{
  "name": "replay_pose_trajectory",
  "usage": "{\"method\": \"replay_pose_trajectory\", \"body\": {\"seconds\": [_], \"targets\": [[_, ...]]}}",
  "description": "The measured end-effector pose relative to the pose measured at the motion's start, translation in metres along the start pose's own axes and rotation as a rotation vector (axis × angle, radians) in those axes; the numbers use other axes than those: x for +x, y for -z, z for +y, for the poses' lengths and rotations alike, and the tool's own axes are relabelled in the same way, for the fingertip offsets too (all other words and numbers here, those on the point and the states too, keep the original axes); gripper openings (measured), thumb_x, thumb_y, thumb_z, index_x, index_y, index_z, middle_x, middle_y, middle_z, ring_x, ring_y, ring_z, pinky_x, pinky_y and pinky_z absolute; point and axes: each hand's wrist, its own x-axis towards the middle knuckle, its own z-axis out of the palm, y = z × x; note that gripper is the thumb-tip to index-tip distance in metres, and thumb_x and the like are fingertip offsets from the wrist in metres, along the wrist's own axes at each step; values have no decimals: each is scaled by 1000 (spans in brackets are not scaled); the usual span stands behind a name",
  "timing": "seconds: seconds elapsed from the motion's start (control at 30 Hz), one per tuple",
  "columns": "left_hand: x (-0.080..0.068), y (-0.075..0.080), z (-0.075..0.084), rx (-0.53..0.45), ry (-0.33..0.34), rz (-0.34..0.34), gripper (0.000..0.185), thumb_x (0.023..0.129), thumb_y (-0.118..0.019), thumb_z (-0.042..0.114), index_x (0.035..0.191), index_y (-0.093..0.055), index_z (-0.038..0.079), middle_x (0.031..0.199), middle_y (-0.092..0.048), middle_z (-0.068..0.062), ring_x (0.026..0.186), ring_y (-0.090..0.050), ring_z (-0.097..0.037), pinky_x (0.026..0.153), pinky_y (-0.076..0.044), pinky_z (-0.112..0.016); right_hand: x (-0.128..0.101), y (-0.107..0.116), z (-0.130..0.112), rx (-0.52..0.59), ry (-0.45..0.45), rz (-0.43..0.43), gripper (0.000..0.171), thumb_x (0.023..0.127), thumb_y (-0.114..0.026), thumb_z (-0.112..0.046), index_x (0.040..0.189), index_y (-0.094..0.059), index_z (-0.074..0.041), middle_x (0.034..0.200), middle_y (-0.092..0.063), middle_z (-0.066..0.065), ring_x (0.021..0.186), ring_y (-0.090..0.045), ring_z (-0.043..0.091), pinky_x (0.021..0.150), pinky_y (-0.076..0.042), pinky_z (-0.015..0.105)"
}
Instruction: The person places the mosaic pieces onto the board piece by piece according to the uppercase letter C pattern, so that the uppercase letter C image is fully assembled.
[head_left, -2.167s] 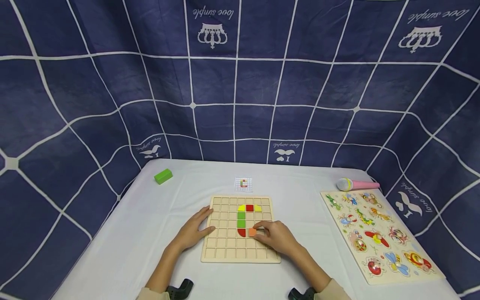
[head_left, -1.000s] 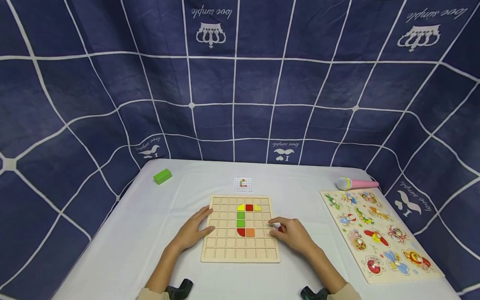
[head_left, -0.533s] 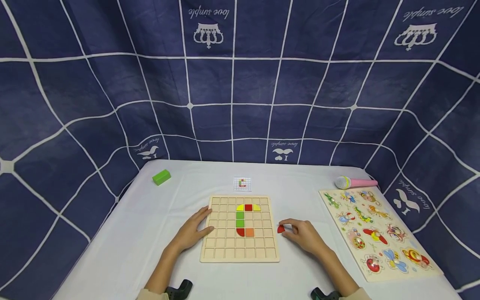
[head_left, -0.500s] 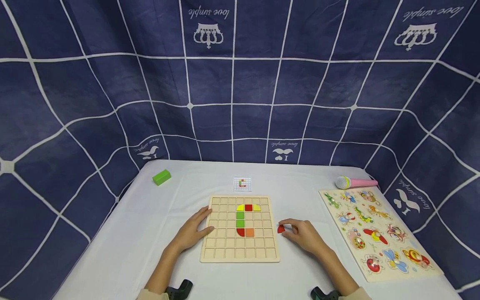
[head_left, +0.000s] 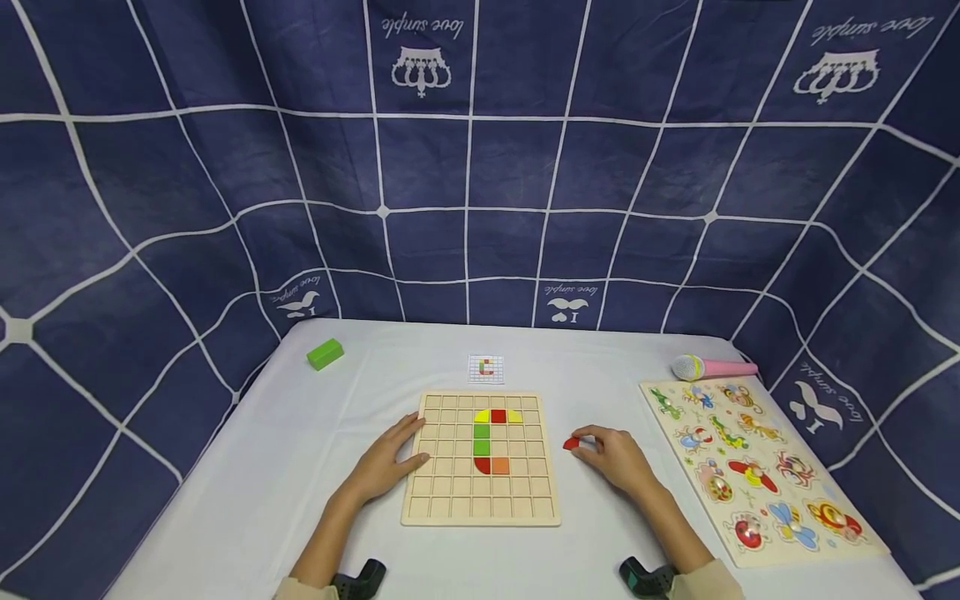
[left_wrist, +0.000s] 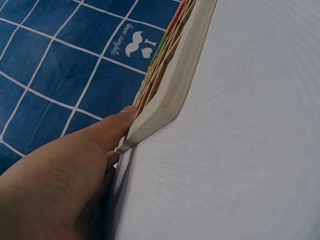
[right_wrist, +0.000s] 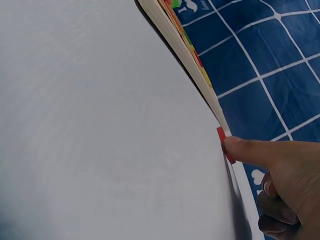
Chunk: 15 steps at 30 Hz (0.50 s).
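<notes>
A wooden grid board (head_left: 442, 507) lies at the table's middle. Set in its cells are yellow quarter-round pieces (head_left: 482, 416), a red square (head_left: 498, 416), green squares (head_left: 482, 439), a red quarter-round piece (head_left: 482, 466) and an orange square (head_left: 500, 466). My left hand (head_left: 381, 465) rests at the board's left edge, fingers extended; in the left wrist view the thumb (left_wrist: 117, 125) lies on its rim. Right of the board, my right hand (head_left: 618, 460) pinches another red quarter-round piece (head_left: 571, 444), whose side shows under the thumb in the right wrist view.
A small pattern card (head_left: 486, 369) lies behind the board. At the back left is a green block (head_left: 325, 354). A pink toy microphone (head_left: 723, 369) and an insect-and-animal puzzle board (head_left: 772, 554) occupy the right side. Dark blue cloth (head_left: 517, 167) hangs behind the table.
My right hand has let go of the orange square in its cell and moved right. It has taken hold of a red quarter-round piece and shifted it slightly away from the board. The left hand stays put.
</notes>
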Motion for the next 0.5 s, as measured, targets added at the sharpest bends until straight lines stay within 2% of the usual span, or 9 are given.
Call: {"method": "replay_pose_trajectory", "body": {"seconds": [0.3, 0.5], "targets": [[1, 3, 2, 0, -6, 0, 66, 86, -65, 36, 141, -40, 11, 148, -29, -11, 134, -25, -34, 105, -25, -54, -10, 5, 2, -9, 20, 12, 19, 74, -78, -23, 91, -71, -20, 49, -35, -10, 44, -29, 4, 42, -26, 21], [0, 0, 1, -13, -7, 1, 65, 86, -64, 36, 140, -40, 10, 148, -29, -11, 134, -25, -33, 105, -25, -54, -5, -1, -1, -8, 23, 3, 25, 75, -78, -25, 97, -70, -18, 49, -35, -11, 44, -28, 3, 41, -25, 20]]}}
